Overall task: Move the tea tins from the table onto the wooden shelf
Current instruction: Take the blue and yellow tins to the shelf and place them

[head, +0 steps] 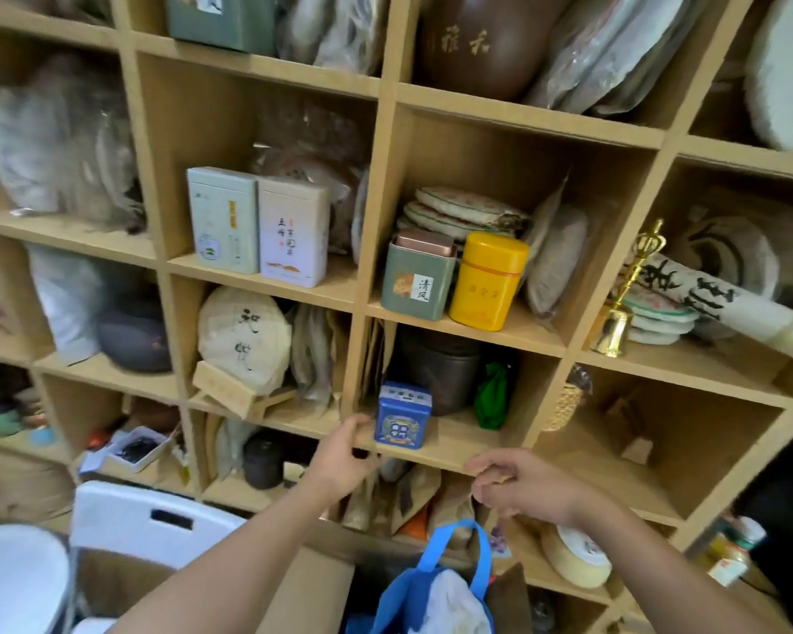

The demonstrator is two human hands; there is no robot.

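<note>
Blue tin (pixel 403 416) stands upright on the wooden shelf (pixel 458 443), lower centre of the frame, at the front edge of its cubby, long axis vertical. My left hand (pixel 339 459) is just left of it and a bit lower, fingers loosely spread, thumb up near the shelf edge, holding nothing. Fingertips look just beside the tin's left face; whether they touch it I can't say, the edge is blurred there. My right hand (pixel 518 487) is lower right of the tin, further off, fingers curled loosely, nothing in it, knuckles by the shelf lip.

Key relation: the tin lies up and right of the left hand, so that hand is nearer for any nudge deeper in.

Others already shelved one row up: green tin (pixel 417 279) and yellow tin (pixel 488 281) side by side, centre right; two pale tins (pixel 257 224) touching, centre left. Table not in view. Blue bag (pixel 436 583) sits bottom centre under my arms.

My read: this tin is placed, and both hands are free for the next one.
</note>
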